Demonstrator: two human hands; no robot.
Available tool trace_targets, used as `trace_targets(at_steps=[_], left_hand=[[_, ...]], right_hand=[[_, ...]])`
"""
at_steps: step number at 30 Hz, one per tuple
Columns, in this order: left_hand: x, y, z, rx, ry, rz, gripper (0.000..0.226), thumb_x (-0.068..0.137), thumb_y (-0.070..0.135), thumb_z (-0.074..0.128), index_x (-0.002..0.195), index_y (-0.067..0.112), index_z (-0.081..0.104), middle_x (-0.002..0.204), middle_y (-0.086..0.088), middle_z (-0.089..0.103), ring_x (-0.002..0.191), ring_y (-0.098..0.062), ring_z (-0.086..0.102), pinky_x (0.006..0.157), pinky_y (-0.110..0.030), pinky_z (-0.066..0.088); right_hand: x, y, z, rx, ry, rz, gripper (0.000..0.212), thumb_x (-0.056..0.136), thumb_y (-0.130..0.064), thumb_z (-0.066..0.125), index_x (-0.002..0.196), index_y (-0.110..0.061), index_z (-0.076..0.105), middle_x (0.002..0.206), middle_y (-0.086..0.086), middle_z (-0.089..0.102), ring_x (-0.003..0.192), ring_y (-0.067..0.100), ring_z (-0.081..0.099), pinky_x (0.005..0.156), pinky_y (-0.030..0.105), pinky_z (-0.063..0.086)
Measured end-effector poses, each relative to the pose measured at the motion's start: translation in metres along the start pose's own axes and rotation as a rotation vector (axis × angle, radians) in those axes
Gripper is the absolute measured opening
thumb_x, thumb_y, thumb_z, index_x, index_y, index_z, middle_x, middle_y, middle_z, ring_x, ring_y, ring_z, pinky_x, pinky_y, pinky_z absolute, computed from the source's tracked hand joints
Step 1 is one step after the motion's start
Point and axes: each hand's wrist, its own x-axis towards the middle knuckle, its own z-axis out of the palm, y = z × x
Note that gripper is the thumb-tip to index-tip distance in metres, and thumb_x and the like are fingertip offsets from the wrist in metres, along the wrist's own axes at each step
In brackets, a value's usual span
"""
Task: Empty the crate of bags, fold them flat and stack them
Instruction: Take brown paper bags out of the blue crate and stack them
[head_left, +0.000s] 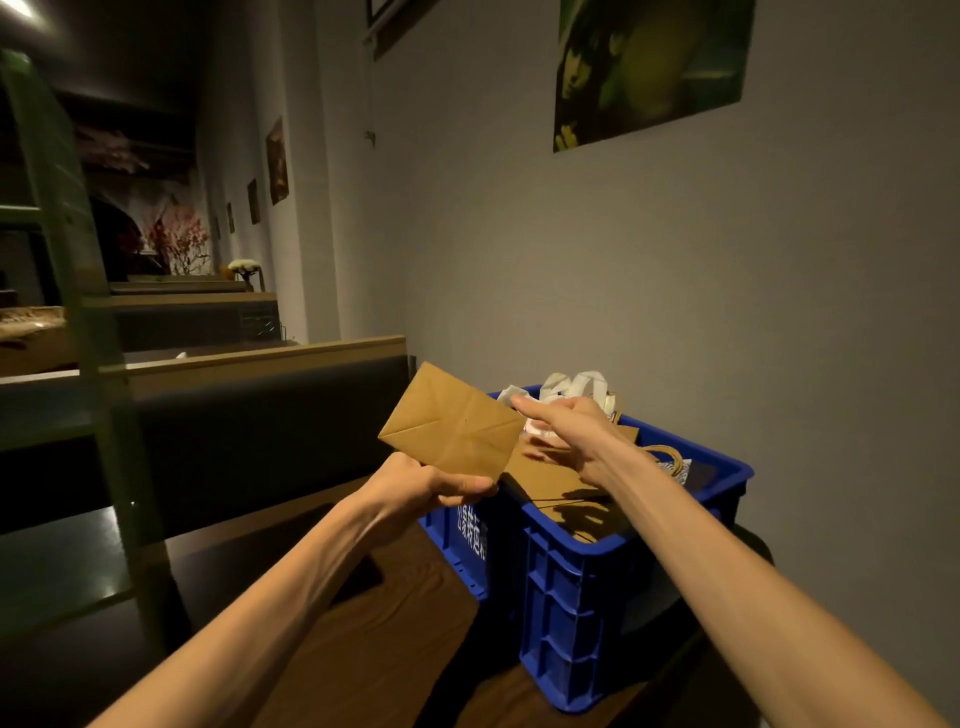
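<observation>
I have one brown paper bag (451, 427) up out of the blue crate (571, 582) and in the air, above the crate's near-left corner. My left hand (431, 480) pinches its lower edge, thumb on the side facing me. My right hand (563, 423) reaches over the crate with fingers fairly straight, a fingertip touching the bag's right corner; it grips nothing that I can see. The bag's folded bottom faces me, creases crossing at the middle, so it looks already flattened or nearly so. Its long axis runs from upper left down to lower right, tilted against the crate's rim.

I judge the job barely begun. More bags (576, 387) remain in the crate: white ones at the far end, another brown one with cord handles lying flat. I see no stack yet on the dark wooden counter (363, 649).
</observation>
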Motion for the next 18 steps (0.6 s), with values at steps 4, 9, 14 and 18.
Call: trace_targets(at_steps=[4,9,14,18], left_hand=[[0.003,0.001,-0.002,0.134,-0.044,0.03,0.057,0.073,0.001,0.082,0.121,0.015,0.055,0.117,-0.008,0.067,0.104,-0.02,0.068,0.075,-0.029,0.059],[0.002,0.014,-0.018,-0.073,-0.115,0.036,0.077,0.059,0.027,0.092,0.126,0.019,0.055,0.12,-0.009,0.066,0.099,-0.021,0.071,0.072,-0.029,0.059],[0.014,0.031,-0.03,-0.229,-0.007,-0.124,0.044,0.091,0.046,0.059,0.122,0.015,0.058,0.098,-0.009,0.073,0.077,-0.017,0.071,0.066,-0.028,0.052],[0.039,0.019,-0.034,-0.066,0.118,-0.128,0.033,0.091,0.0,0.06,0.124,0.006,0.061,0.113,-0.019,0.07,0.082,-0.022,0.075,0.06,-0.028,0.059]], right_hand=[[0.005,0.002,0.011,0.163,-0.075,0.05,0.048,0.071,-0.007,0.085,0.111,0.001,0.061,0.101,0.018,0.072,0.079,0.026,0.072,0.067,0.039,0.064],[0.024,0.004,-0.001,0.178,0.056,-0.113,0.069,0.073,0.016,0.077,0.133,-0.005,0.05,0.109,0.02,0.066,0.096,0.029,0.07,0.081,0.042,0.061],[0.022,0.001,-0.018,-0.067,-0.226,-0.177,0.047,0.074,0.009,0.078,0.118,-0.002,0.064,0.118,0.017,0.065,0.101,0.024,0.067,0.069,0.026,0.059],[0.047,0.01,-0.033,-0.286,-0.11,-0.199,0.03,0.084,-0.002,0.075,0.113,-0.007,0.069,0.108,0.006,0.066,0.094,0.015,0.066,0.061,0.018,0.056]])
